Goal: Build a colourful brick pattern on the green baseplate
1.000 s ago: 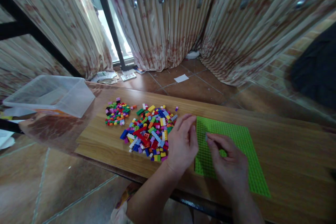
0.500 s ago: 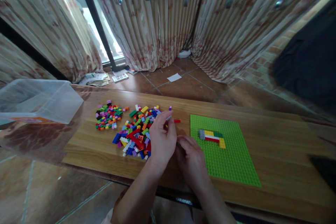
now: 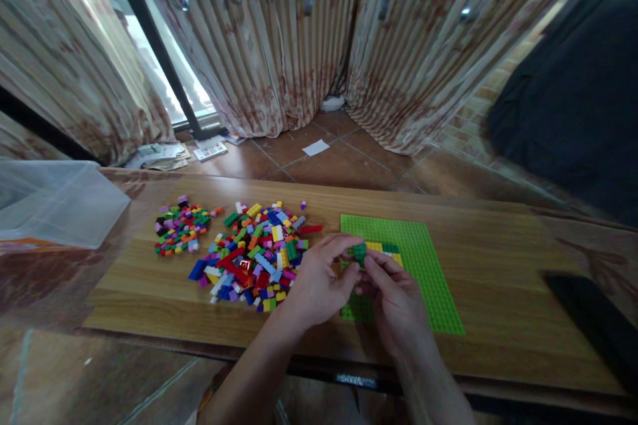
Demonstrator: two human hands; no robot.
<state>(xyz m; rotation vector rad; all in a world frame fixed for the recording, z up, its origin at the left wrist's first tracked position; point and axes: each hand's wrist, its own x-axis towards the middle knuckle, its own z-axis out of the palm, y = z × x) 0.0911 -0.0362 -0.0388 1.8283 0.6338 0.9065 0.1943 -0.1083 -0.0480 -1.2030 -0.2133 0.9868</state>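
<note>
Green brick: from far off, in the head view, I see it over the green board, near its left edge. The left hand pinches it, maybe to keep it still. The right hand touches it too; I can't tell if it grips.

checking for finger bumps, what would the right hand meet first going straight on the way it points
The right hand would likely meet the green brick first, then the left hand just beyond; depth is unclear, so it may be touching the brick.
</note>
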